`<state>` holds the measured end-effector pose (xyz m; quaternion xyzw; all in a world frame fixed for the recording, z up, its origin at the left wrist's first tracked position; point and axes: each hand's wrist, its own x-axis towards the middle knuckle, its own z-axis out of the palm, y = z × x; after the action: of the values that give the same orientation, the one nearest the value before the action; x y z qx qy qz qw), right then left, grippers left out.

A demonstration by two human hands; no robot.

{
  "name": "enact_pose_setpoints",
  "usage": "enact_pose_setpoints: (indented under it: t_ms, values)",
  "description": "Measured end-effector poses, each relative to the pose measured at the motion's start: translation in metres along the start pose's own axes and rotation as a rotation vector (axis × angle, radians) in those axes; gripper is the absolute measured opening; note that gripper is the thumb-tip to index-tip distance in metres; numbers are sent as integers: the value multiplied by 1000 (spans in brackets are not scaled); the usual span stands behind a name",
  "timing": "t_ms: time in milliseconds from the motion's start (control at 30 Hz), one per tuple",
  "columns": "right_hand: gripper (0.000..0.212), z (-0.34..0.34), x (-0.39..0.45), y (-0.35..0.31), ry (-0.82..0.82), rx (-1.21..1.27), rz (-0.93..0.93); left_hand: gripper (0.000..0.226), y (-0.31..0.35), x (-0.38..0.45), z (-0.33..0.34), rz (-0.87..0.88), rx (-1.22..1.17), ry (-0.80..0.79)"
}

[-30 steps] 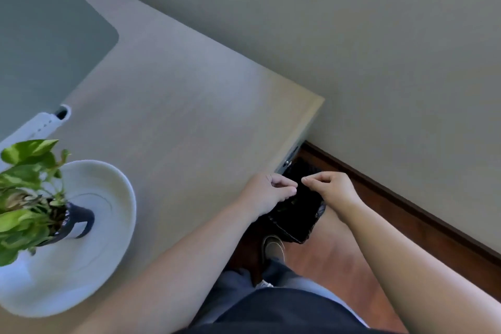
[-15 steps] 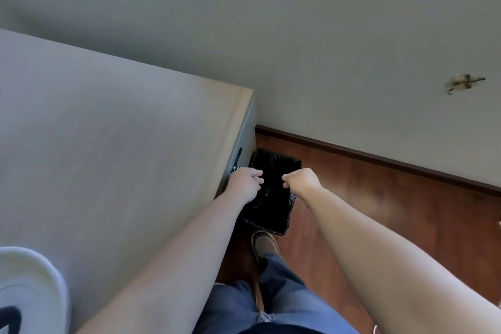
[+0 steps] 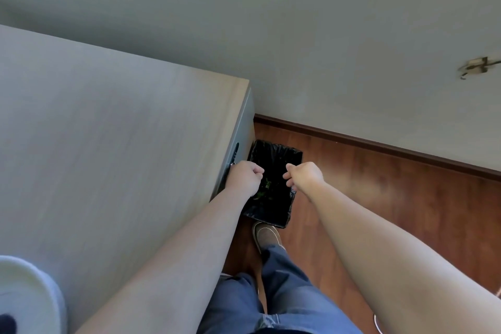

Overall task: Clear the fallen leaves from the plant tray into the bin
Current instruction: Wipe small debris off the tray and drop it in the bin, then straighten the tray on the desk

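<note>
A small rectangular bin [image 3: 282, 150] with a black liner stands on the floor against the right side of the table. Green leaf bits [image 3: 266, 186] lie inside it, just below my left hand. My left hand [image 3: 245, 177] hovers over the bin's left edge with its fingers curled in; I see nothing in it. My right hand [image 3: 305, 174] hangs over the bin's right side, fingers bent and thumb tucked, with nothing visible in it. Only the rim of the white plant tray [image 3: 32, 287] shows at the bottom left; the plant is out of view.
The light wooden table [image 3: 108, 144] fills the left, its right edge beside the bin. A brown shoe [image 3: 267, 236] and jeans stand just in front of the bin on the red-brown wooden floor [image 3: 379, 198]. A grey wall with a dark baseboard runs behind.
My view swung right, so the plant left the frame and the bin came into full view. Both hands reached further out over the bin, and green leaf bits now show inside it.
</note>
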<state>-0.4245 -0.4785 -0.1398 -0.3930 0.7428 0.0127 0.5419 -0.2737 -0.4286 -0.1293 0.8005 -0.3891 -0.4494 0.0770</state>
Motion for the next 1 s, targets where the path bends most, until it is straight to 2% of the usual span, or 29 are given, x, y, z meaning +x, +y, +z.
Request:
enact_pose_setpoints:
  t_ms: [67,133,233,300,367,400,567,667,767,867,1000]
  values:
    - [25,1,-1,1,-37,21,-15,27,-2,0,1,-29,-120,35]
    - [18,3,0,5,-15,-24,-88,15,-2,2,0,-39,-178,76]
    - [26,4,-4,7,14,-16,-110,10,0,-4,-2,-24,-214,88]
    - [26,6,-7,7,32,-6,-129,14,-3,-7,-2,-14,-250,79]
    - [8,7,-10,5,43,44,-128,13,-6,-12,-4,-23,-270,73]
    - [8,8,-13,4,38,74,-125,9,-6,-14,-5,-21,-280,74]
    - [38,14,-32,-4,-19,146,-145,19,-7,-45,-16,54,-321,110]
    - [45,21,-61,-10,-125,350,-120,21,-17,-71,-26,124,-282,157]
    - [47,35,-87,-12,-244,469,-97,16,-39,-96,-39,107,-422,207]
    - [47,61,-108,-16,-295,417,-148,11,-72,-123,-53,21,-555,316]
    - [48,99,-134,-35,-344,310,-275,16,-122,-158,-71,-62,-638,492]
